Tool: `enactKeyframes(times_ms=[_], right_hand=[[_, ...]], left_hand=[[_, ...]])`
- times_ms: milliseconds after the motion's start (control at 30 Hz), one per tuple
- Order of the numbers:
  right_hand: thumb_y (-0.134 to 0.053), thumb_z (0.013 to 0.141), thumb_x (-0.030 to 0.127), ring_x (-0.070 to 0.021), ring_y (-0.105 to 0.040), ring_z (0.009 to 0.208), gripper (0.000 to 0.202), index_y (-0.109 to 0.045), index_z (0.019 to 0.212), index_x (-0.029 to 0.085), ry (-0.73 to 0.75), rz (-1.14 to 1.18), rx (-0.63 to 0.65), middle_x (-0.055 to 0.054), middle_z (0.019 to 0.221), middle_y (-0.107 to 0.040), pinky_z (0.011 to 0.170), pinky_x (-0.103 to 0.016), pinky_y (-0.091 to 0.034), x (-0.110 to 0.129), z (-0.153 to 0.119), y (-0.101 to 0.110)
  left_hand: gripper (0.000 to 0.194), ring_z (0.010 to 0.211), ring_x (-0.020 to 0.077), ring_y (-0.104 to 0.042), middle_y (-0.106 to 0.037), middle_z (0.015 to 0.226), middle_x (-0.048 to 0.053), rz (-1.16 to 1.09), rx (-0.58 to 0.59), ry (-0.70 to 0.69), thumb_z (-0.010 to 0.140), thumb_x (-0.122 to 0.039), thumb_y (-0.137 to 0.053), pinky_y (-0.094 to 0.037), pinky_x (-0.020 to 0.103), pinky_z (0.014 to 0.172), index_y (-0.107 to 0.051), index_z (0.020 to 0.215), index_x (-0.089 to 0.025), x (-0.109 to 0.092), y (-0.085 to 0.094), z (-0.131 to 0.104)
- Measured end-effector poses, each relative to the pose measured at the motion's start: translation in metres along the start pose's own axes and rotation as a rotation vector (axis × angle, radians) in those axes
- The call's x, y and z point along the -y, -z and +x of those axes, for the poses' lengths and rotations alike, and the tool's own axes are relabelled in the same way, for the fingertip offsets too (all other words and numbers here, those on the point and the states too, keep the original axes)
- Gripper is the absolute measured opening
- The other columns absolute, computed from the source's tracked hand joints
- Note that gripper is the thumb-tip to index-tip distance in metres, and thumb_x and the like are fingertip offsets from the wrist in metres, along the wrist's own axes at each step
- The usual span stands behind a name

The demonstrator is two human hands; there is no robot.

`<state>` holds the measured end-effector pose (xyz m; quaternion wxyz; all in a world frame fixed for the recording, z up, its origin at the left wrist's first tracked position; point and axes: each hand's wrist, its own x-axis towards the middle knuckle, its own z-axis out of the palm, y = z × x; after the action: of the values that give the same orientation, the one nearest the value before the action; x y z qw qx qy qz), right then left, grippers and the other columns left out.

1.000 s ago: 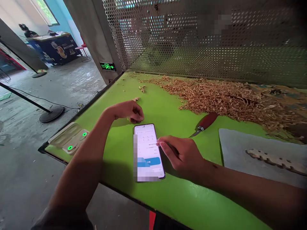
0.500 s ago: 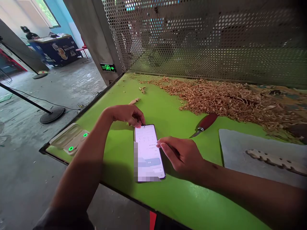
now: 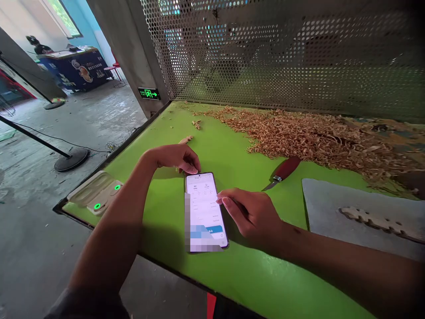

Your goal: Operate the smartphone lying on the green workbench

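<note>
A smartphone (image 3: 206,208) with a lit screen lies face up on the green tabletop (image 3: 159,221); part of its lower left is pixelated. My left hand (image 3: 179,158) is bent at the wrist above the phone's top edge, its fingers curled and the thumb tip by the top left corner. What those fingers hold, if anything, is hidden. At the phone's right edge is my right hand (image 3: 249,212), fingers folded and thumb close to the index finger, with the index fingertip over the screen's edge. Nothing shows inside it.
A red-handled carving knife (image 3: 285,170) lies beyond my right hand, beside a heap of wood shavings (image 3: 308,135). A grey sheet (image 3: 325,204) bears a carved strip (image 3: 375,221). An open earbud case (image 3: 96,192) sits at the left edge. Perforated metal panelling (image 3: 265,53) closes off the back.
The phone's screen has switched to a different page, with a bright blue button near its bottom. Both hands have stayed almost in place.
</note>
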<state>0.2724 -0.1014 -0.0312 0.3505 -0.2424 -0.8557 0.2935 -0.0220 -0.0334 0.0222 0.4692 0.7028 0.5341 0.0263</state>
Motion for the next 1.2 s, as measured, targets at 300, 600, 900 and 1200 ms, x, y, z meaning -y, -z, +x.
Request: enactKeyframes(times_ms=[300,600,900,1200], right_hand=[[-0.047,0.106,0.032,-0.0106,-0.063,0.063,0.027,-0.071,0.104,0.018,-0.029,0.014,0.012,-0.003,0.085,-0.076,0.058,-0.023,-0.041,0.0001,-0.0004,-0.0001],[-0.048,0.106,0.031,-0.0092,-0.060,0.057,0.026,-0.070,0.106,0.018,-0.006,0.020,0.044,-0.001,0.081,-0.076,0.057,-0.023,-0.040,0.0000,-0.0005,0.0010],[-0.046,0.107,0.035,-0.0107,-0.062,0.060,0.030,-0.071,0.106,0.019,-0.104,-0.031,0.049,-0.003,0.086,-0.077,0.057,-0.024,-0.039,-0.0013,-0.0004,-0.0007],[-0.048,0.107,0.032,-0.0088,-0.056,0.056,0.028,-0.071,0.104,0.018,-0.030,0.024,0.018,-0.001,0.082,-0.075,0.056,-0.023,-0.037,-0.0007,-0.0008,0.0002]], left_hand=[[0.022,0.064,0.0140,-0.063,-0.075,0.075,0.002,-0.029,-0.043,0.003,0.078,-0.041,-0.078,-0.047,0.025,0.064,-0.078,0.087,-0.020,0.0049,-0.0007,0.0026],[0.022,0.060,0.0141,-0.062,-0.073,0.069,0.001,-0.049,-0.112,0.007,0.075,-0.041,-0.081,-0.047,0.025,0.063,-0.078,0.081,-0.020,0.0054,-0.0017,0.0044],[0.022,0.062,0.0153,-0.066,-0.075,0.071,0.003,-0.074,-0.126,0.009,0.075,-0.040,-0.081,-0.050,0.026,0.065,-0.079,0.080,-0.019,0.0049,-0.0023,0.0046],[0.021,0.064,0.0157,-0.067,-0.075,0.071,0.003,-0.083,-0.144,0.003,0.076,-0.040,-0.081,-0.051,0.025,0.064,-0.078,0.080,-0.019,0.0074,-0.0021,0.0055]])
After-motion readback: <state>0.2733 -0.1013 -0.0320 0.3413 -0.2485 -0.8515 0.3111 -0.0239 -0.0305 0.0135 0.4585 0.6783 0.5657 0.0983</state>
